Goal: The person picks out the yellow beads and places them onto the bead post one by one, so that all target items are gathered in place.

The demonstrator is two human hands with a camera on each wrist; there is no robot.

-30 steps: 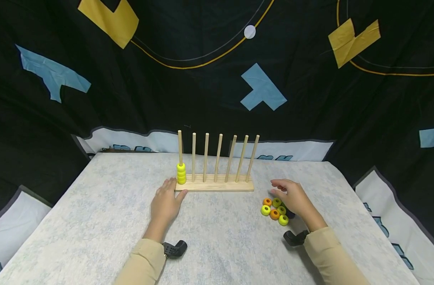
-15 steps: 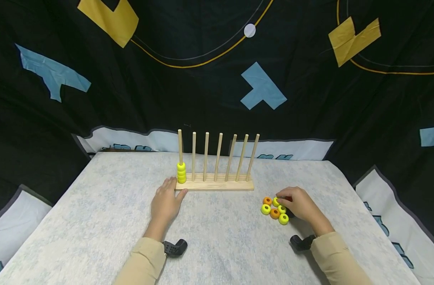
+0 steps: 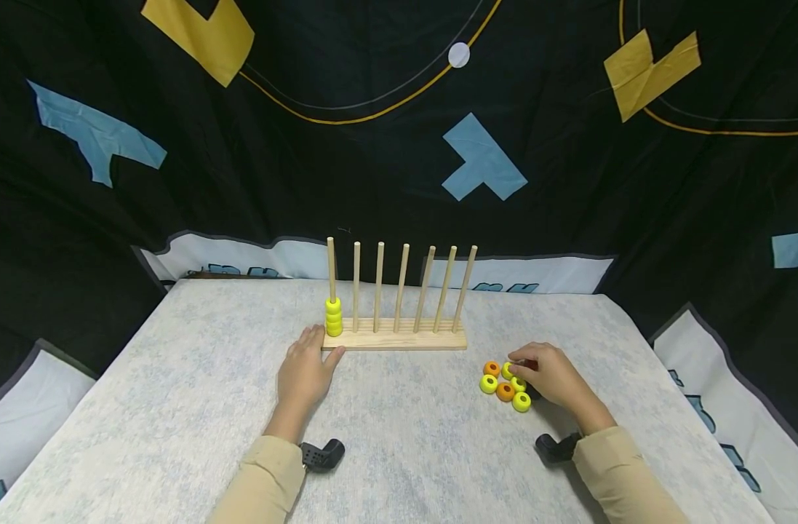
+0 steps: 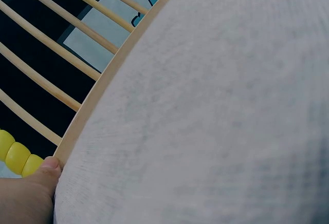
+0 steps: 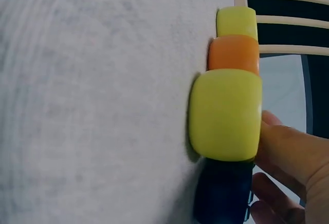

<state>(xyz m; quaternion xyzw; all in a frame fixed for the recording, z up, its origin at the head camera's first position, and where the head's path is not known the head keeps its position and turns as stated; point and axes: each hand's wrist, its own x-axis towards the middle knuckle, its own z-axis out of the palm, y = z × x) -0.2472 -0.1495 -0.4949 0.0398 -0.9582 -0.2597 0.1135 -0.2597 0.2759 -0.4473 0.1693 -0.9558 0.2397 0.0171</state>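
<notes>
A wooden abacus with several upright pegs stands at the middle of the table's far part. Several yellow beads are stacked on its leftmost peg; the other pegs carry none. My left hand grips the left end of the base, thumb along the front edge, fingers at the side. To the right, my right hand pinches a yellow bead at the far side of a loose group. Its fingertips are mostly hidden in the right wrist view, behind a nearer yellow bead.
Beside the right hand lie orange beads and more yellow beads on the pale tabletop. A dark bead-like thing sits partly under that hand. A black curtain hangs behind the table.
My right hand has come down onto the beads, its thumb and finger closing at the far yellow one, and has since stayed there. The left hand and abacus have kept still.
</notes>
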